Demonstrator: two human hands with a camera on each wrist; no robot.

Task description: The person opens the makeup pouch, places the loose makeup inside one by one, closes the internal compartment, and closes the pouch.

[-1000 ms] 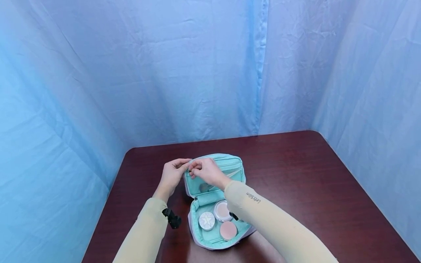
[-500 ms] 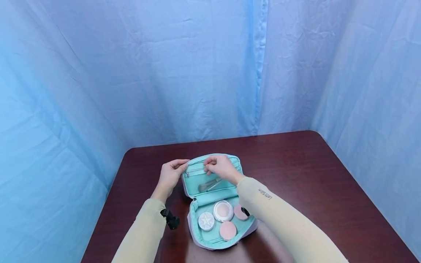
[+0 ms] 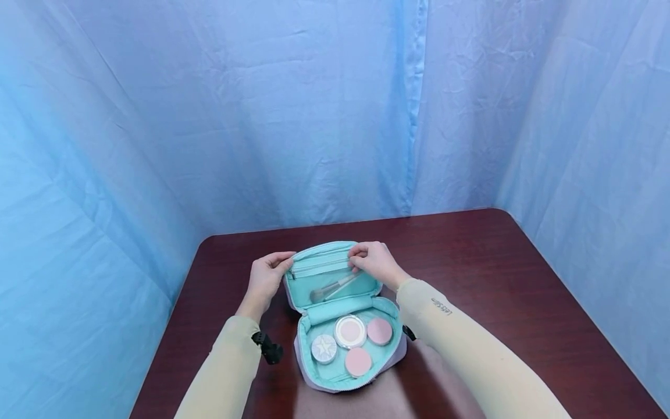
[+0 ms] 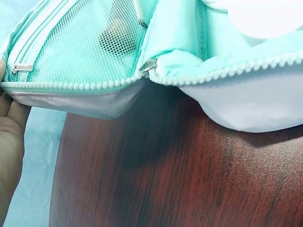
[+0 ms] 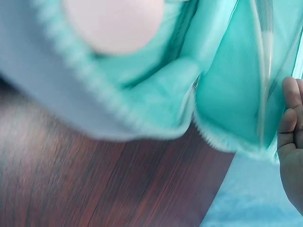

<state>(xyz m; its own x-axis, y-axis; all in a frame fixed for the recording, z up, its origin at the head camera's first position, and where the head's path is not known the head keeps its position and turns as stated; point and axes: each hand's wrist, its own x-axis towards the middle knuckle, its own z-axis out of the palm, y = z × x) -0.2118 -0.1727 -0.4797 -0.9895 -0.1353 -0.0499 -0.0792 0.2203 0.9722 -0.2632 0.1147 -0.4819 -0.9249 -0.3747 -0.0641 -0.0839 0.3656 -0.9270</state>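
Observation:
A mint-lined makeup bag (image 3: 327,319) lies unzipped on the table, its lid raised toward the back. My left hand (image 3: 264,281) pinches the lid's upper left edge between thumb and fingers. Over the upper right of the lid is my right hand (image 3: 378,262), fingers bent and fingertips close to the pocket zip; whether they grip anything, I cannot tell. A zipper pull (image 4: 22,67) sits at the left end of the lid's mesh pocket. Makeup brushes (image 3: 324,291) show through the mesh. Below lie a star-topped round case (image 3: 324,349), a silver-rimmed compact (image 3: 349,331) and two pink round cases (image 3: 358,362).
The dark red wooden table (image 3: 471,279) extends around the bag, most widely on the right. Pale blue curtains (image 3: 314,116) hang behind it and along both sides. Black straps with small devices (image 3: 269,348) sit over the long cream sleeves.
My right hand has moved right across the lid from its left corner, uncovering the zipper pull, the brushes and the second pink case. The bag and left hand have shifted slightly left.

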